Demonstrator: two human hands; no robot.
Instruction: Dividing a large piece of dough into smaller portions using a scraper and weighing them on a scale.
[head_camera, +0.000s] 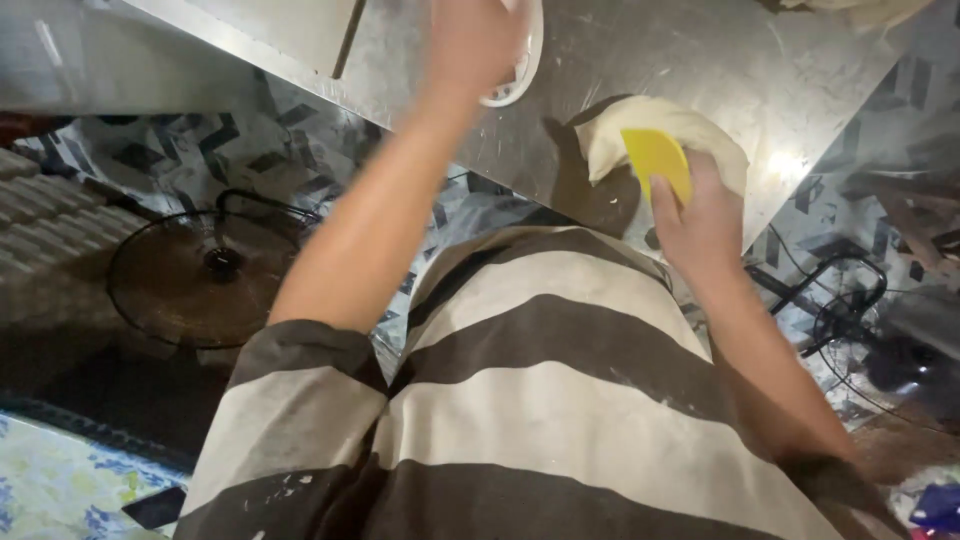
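A pale lump of dough (620, 130) lies on the steel worktop (760, 70) near its front edge. My right hand (700, 225) holds a yellow plastic scraper (657, 158) pressed onto the dough. My left hand (470, 40) reaches further back over the worktop and covers a white round object (520, 75); its fingers run out of the top of the view, so whether it grips that object is unclear. My striped brown and cream shirt fills the lower middle.
A floor fan (200, 275) lies on the patterned floor at the left, below the worktop's edge. A second black fan (880, 345) with cables sits at the right. More dough (860, 10) shows at the top right corner.
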